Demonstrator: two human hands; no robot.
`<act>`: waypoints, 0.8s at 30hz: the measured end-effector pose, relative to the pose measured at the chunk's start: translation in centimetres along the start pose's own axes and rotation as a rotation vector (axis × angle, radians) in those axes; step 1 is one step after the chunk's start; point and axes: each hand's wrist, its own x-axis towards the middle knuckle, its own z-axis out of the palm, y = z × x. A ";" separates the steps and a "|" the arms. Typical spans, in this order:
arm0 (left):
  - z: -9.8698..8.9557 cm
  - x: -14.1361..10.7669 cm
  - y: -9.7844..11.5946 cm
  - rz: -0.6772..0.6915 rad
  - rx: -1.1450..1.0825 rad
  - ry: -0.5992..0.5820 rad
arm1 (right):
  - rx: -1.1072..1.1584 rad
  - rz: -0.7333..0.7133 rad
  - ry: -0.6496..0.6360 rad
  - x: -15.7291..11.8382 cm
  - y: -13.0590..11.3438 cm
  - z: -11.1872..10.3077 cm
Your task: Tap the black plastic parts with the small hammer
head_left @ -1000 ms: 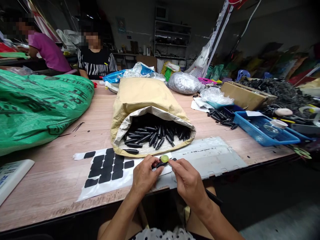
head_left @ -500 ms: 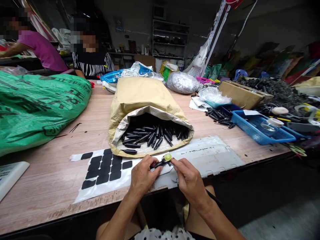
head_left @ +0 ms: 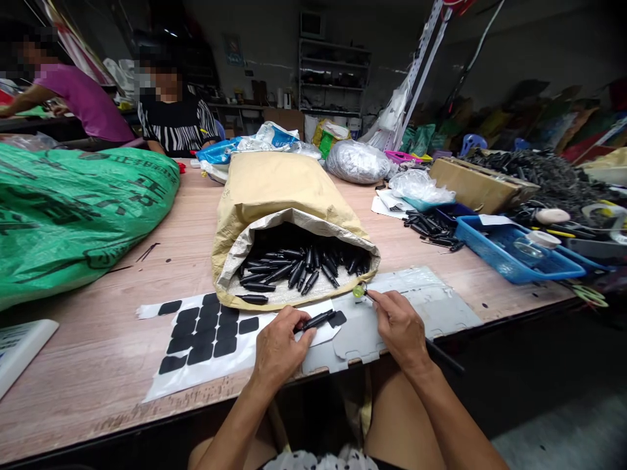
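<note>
My left hand [head_left: 284,343] pinches a slim black cylindrical part [head_left: 318,320] between thumb and fingers, tilted just above the white sheet. My right hand [head_left: 401,323] is closed on a tool with a round yellow-green head [head_left: 359,291]; a black rod [head_left: 445,357], seemingly its handle, sticks out behind the wrist. A dark rounded patch [head_left: 337,318] lies by the part's right end. To the left, a white backing sheet [head_left: 161,388] carries several black rounded stickers [head_left: 200,352]. A tan woven sack [head_left: 289,179] lies with its mouth toward me, showing many black cylindrical parts [head_left: 298,267] inside.
A grey-white board [head_left: 431,300] lies under my right hand at the table edge. A green sack [head_left: 73,222] and a white tray-like object [head_left: 24,349] are left. A blue basket [head_left: 519,261], loose black parts [head_left: 426,228] and a cardboard box [head_left: 475,183] are right. Two people sit beyond.
My right hand has moved right and slightly up, taking the yellow-green tool head off the black part. My left hand keeps its hold in nearly the same place.
</note>
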 end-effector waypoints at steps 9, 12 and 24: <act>0.1 0.2 -0.5 0.055 -0.030 -0.024 | -0.137 -0.027 0.005 -0.8 -0.3 1.1; -0.3 -0.3 -0.3 0.092 -0.054 -0.019 | -0.142 -0.014 -0.003 -0.7 -0.3 1.0; 4.8 -8.9 -2.2 0.035 -0.007 -0.674 | -0.144 0.000 0.002 -0.8 -0.6 0.9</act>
